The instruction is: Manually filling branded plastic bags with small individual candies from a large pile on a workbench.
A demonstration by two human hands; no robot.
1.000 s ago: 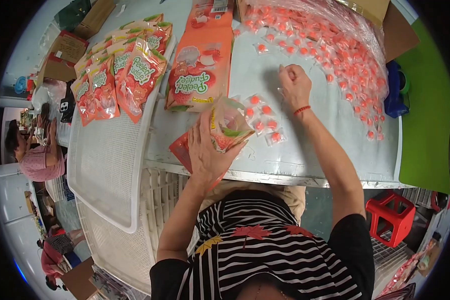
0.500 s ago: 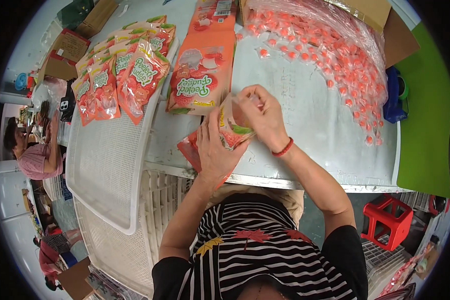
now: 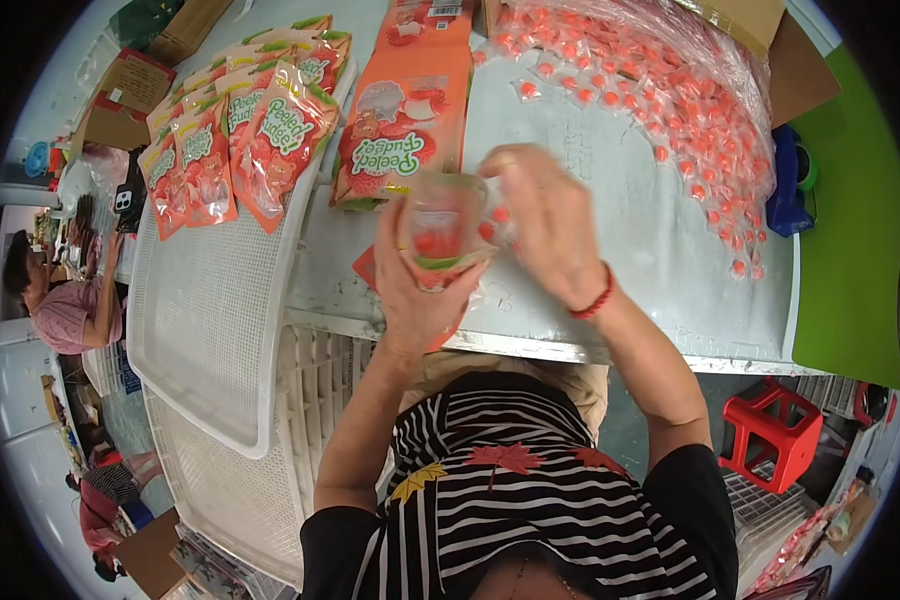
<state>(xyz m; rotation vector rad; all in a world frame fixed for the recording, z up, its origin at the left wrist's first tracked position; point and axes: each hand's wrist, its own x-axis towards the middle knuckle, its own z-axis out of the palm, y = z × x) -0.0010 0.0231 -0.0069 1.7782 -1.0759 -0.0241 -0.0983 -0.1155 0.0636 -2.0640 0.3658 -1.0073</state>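
My left hand [image 3: 415, 295] is wrapped round a candy pouch [image 3: 455, 265], whose mouth gapes upward and shows a reddish inside. At the pouch's right rim is my right hand [image 3: 550, 230], smeared by motion, fingers bent, with a red cord at its wrist. A couple of clear-wrapped red candies [image 3: 498, 214] show at its fingertips, beside the pouch mouth. Just beyond the pouch lies a stack of flat orange pouches [image 3: 395, 130]. To the far right spreads a heap of wrapped red candies [image 3: 685, 125] on the table.
Filled pouches [image 3: 205, 160] lie in rows on a white mesh tray [image 3: 205, 300] at the left. Cardboard flaps [image 3: 800, 85] and plastic film edge the candy heap. A blue tape dispenser [image 3: 788, 185] stands at the right, a red stool [image 3: 772, 435] below. Other people [image 3: 75, 310] are at the far left.
The pouch mouth has opened wide and tilted toward me. My right hand has moved slightly right, and candies now show at its fingertips.
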